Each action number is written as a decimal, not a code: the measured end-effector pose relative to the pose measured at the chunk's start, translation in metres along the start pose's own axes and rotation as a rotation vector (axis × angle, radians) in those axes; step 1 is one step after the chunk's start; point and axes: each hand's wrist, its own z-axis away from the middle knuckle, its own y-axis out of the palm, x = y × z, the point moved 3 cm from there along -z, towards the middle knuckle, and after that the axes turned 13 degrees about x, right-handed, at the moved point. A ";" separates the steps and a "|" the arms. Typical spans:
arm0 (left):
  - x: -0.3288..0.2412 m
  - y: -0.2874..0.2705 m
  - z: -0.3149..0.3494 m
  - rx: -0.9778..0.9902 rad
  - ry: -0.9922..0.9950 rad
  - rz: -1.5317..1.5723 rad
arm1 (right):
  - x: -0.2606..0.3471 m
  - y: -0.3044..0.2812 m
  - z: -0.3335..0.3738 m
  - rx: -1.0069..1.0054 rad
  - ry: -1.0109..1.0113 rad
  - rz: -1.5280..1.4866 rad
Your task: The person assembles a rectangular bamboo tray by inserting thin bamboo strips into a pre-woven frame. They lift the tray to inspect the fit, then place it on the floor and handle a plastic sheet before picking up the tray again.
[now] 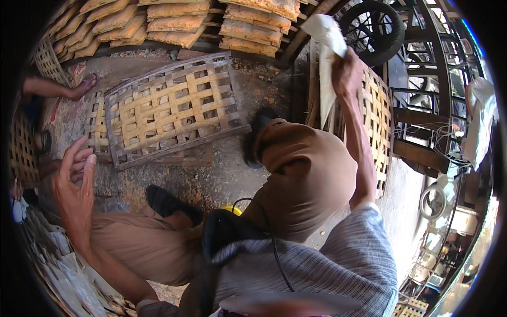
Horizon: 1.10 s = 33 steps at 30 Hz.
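My right hand (pixel 347 73) is stretched out to the upper right and closed around a long, limp white sheet (pixel 326 79). Its material, plastic or cloth, I cannot tell. The sheet's bunched top sticks up past my fingers, and a narrow end hangs down beside woven bamboo racks (pixel 376 127) standing at the right. With fingers raised and apart, my left hand (pixel 76 190) holds nothing; it is over my left thigh. Close to it on the floor lies a wood-framed woven bamboo rack (pixel 171 108), with another partly hidden under it.
Racks bearing orange-brown slabs (pixel 179 24) are stacked along the far side. Another person's foot (pixel 84 87) reaches in at the left. A black wheel (pixel 372 31) and a dark metal frame (pixel 441 79) stand at the upper right. Whitish sheets (pixel 68 269) are piled at the lower left.
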 end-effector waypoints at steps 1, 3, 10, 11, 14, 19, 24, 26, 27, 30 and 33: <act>0.000 0.000 0.000 -0.005 0.004 0.015 | 0.007 0.001 -0.005 -0.043 -0.011 0.021; -0.002 0.002 -0.002 -0.016 0.000 0.043 | 0.014 -0.004 -0.012 -0.219 -0.126 -0.133; -0.012 0.004 0.001 -0.005 0.009 0.040 | 0.065 -0.043 -0.010 -0.370 -0.214 -0.090; -0.014 0.006 0.000 -0.009 0.023 0.056 | 0.071 -0.047 -0.015 -0.408 -0.288 -0.206; -0.015 0.005 0.003 0.000 -0.005 0.112 | 0.147 -0.086 -0.028 -0.437 -0.505 -0.380; -0.046 0.002 -0.014 0.106 0.257 0.361 | 0.255 -0.086 -0.050 -0.207 -0.646 -0.394; -0.063 -0.040 -0.059 -0.009 0.496 0.489 | 0.369 -0.079 0.010 0.112 -1.027 -0.483; -0.062 -0.046 -0.083 0.105 0.565 0.712 | 0.391 -0.060 0.034 0.321 -1.150 -0.590; -0.058 -0.048 -0.093 0.142 0.606 0.828 | 0.401 -0.051 0.046 0.450 -1.241 -0.561; -0.024 -0.053 -0.105 0.224 0.786 0.982 | 0.419 -0.066 0.055 0.580 -1.278 -0.377; -0.034 -0.063 -0.084 0.281 0.750 1.210 | 0.413 -0.093 0.021 0.142 -1.186 -0.264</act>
